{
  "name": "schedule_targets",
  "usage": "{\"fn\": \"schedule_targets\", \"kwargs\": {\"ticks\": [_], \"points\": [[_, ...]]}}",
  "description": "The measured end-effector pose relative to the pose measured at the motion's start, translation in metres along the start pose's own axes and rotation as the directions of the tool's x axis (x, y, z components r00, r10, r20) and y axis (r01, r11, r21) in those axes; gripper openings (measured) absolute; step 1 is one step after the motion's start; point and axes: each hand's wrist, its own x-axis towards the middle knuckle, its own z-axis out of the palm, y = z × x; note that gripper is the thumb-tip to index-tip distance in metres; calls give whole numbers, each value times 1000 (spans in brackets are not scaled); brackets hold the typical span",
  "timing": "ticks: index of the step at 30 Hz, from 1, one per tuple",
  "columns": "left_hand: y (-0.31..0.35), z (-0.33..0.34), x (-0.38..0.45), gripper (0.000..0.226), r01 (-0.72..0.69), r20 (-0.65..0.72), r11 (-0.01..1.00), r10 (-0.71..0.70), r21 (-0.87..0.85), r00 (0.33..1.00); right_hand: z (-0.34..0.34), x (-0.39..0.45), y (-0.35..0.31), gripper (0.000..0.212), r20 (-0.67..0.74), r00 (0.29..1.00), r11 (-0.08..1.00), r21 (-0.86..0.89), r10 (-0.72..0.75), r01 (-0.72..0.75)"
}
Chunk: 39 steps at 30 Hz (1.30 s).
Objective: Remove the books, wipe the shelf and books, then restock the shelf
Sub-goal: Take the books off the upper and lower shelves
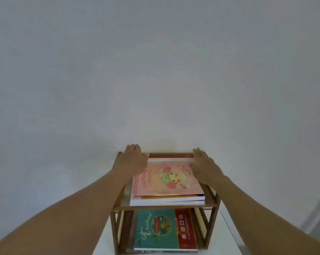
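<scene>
A small two-tier wooden shelf (213,200) stands against the wall. On its top tier lies a stack of books with a pink cartoon-cover book (166,181) uppermost. The lower tier holds a teal and red book (164,230) lying flat over others. My left hand (132,159) lies flat over the top tier's back left corner, fingers straight, reaching toward the wall. My right hand (203,162) lies flat at the back right corner, touching the pink book's far edge. Neither hand visibly grips anything.
The shelf sits on a white surface (229,242) whose right edge runs close to the shelf. A plain pale wall (155,80) rises directly behind the shelf. No cloth is in view.
</scene>
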Motion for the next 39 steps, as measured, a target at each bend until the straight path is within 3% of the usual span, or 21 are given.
{"fn": "schedule_targets", "kwargs": {"ticks": [4,8,10,13,14,19,23,28,32,36,39], "points": [[-20,69,-8,57,0,63,999,-3,48,998,59,-11,11,47,35,999,1000,17,-6,6],[-35,110,-16,53,33,21,997,-35,72,999,107,-8,35,40,47,999,998,-62,-22,25],[-44,126,-12,56,70,2,996,-70,48,998,123,-1,44,32,69,998,998,-58,9,-5],[-56,148,1,77,122,11,992,-122,-31,992,123,3,42,23,90,994,998,-22,55,-53],[-57,151,3,73,142,13,988,-141,-61,990,121,3,40,21,88,994,998,-2,58,-59],[-36,127,-4,21,228,126,946,-204,-231,971,113,5,33,23,72,991,991,58,113,-117],[-30,117,5,6,270,186,921,-223,-283,957,112,13,26,30,87,981,983,41,173,-177],[-35,117,13,20,308,212,868,-241,-390,947,106,16,18,15,65,934,914,193,351,-357],[-34,117,16,31,368,238,790,-284,-490,929,96,22,16,20,174,913,871,279,369,-405],[-36,111,7,8,378,299,741,-246,-555,922,89,12,15,24,199,901,786,441,385,-433],[-39,107,-6,15,358,286,737,-229,-573,931,91,4,15,28,187,904,775,467,385,-427]]}}
